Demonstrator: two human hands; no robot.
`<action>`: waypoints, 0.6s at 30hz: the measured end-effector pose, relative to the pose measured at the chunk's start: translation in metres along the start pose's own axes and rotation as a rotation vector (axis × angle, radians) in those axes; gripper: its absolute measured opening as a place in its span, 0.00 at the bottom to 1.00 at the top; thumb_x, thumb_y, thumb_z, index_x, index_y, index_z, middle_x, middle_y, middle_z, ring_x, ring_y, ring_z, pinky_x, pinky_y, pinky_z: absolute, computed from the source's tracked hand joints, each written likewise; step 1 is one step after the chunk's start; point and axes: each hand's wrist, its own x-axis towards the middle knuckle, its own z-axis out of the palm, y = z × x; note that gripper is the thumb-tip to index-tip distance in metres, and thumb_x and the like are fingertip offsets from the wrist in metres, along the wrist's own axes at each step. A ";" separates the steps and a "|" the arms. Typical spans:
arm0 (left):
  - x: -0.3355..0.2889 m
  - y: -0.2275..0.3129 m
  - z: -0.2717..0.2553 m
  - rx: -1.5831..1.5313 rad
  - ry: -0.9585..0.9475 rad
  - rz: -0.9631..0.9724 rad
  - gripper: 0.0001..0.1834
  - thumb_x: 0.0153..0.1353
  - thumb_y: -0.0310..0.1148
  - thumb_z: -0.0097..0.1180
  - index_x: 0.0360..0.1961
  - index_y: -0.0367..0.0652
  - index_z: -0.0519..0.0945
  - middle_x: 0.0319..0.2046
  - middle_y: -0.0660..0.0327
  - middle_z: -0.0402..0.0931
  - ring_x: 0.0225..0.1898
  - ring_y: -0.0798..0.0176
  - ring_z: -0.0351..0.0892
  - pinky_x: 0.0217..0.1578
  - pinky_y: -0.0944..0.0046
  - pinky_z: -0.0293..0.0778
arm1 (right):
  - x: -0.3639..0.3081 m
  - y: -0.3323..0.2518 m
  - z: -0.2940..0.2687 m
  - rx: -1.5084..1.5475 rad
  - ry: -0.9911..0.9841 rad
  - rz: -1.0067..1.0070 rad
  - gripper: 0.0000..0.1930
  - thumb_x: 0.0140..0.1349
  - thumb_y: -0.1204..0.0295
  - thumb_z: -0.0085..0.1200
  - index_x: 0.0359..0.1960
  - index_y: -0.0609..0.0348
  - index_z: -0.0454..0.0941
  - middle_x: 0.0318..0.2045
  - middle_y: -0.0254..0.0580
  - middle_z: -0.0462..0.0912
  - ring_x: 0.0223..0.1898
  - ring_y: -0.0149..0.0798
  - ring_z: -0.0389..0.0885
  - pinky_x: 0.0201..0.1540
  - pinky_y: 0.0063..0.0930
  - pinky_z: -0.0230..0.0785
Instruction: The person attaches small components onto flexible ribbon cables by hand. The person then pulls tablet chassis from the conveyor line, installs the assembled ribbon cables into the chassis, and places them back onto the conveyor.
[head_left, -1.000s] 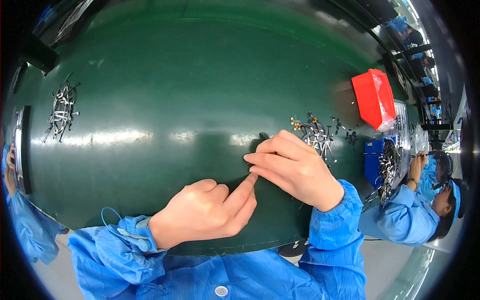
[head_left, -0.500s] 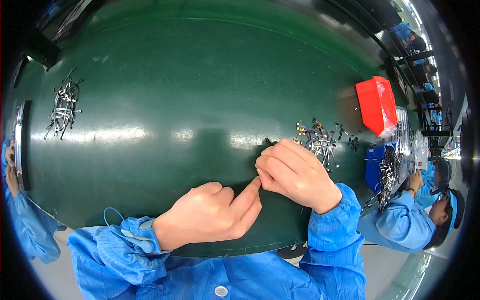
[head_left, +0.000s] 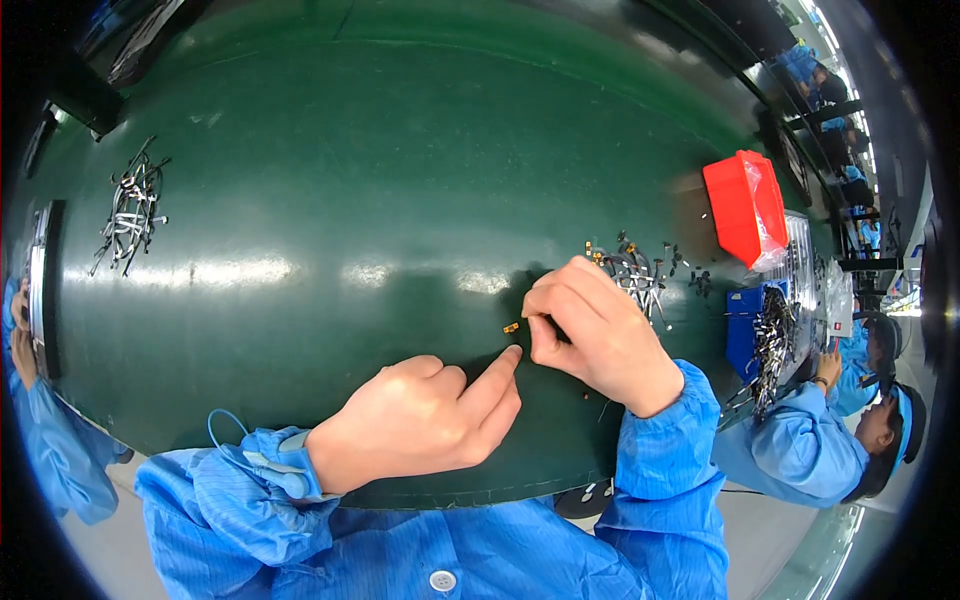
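Right hand (head_left: 598,337) pinches closed; a gold part (head_left: 511,328) shows at its nine o'clock. Left hand (head_left: 420,415) curls, grip unclear.

The green tabletop (head_left: 350,150) holds a left wire pile (head_left: 132,212), a right wire pile (head_left: 642,284), a red bin (head_left: 730,207) and a blue bin (head_left: 742,325).

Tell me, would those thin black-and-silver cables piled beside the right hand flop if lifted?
The cables would probably flop a bit: they're thin and some curve. They may tangle, since they lie crossed.
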 end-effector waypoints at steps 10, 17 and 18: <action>-0.001 -0.006 -0.005 -0.027 -0.024 0.050 0.05 0.47 0.31 0.57 0.26 0.44 0.82 0.41 0.60 0.83 0.16 0.74 0.67 0.18 0.72 0.63 | -0.030 0.002 -0.022 -0.007 -0.181 -0.056 0.14 0.45 0.81 0.61 0.36 0.62 0.77 0.35 0.44 0.78 0.39 0.47 0.78 0.40 0.33 0.75; 0.003 -0.003 -0.008 -0.016 0.037 0.016 0.04 0.48 0.33 0.60 0.23 0.45 0.80 0.36 0.67 0.81 0.17 0.74 0.65 0.18 0.73 0.61 | -0.029 -0.010 -0.023 0.059 -0.012 0.386 0.10 0.53 0.73 0.67 0.33 0.60 0.78 0.27 0.40 0.79 0.30 0.43 0.79 0.34 0.34 0.73; 0.004 -0.002 -0.009 0.001 0.056 -0.009 0.04 0.48 0.33 0.60 0.23 0.46 0.81 0.35 0.67 0.81 0.17 0.74 0.65 0.18 0.73 0.61 | -0.030 -0.011 -0.020 0.059 -0.006 0.386 0.10 0.53 0.73 0.67 0.33 0.60 0.78 0.27 0.40 0.79 0.30 0.43 0.79 0.34 0.34 0.73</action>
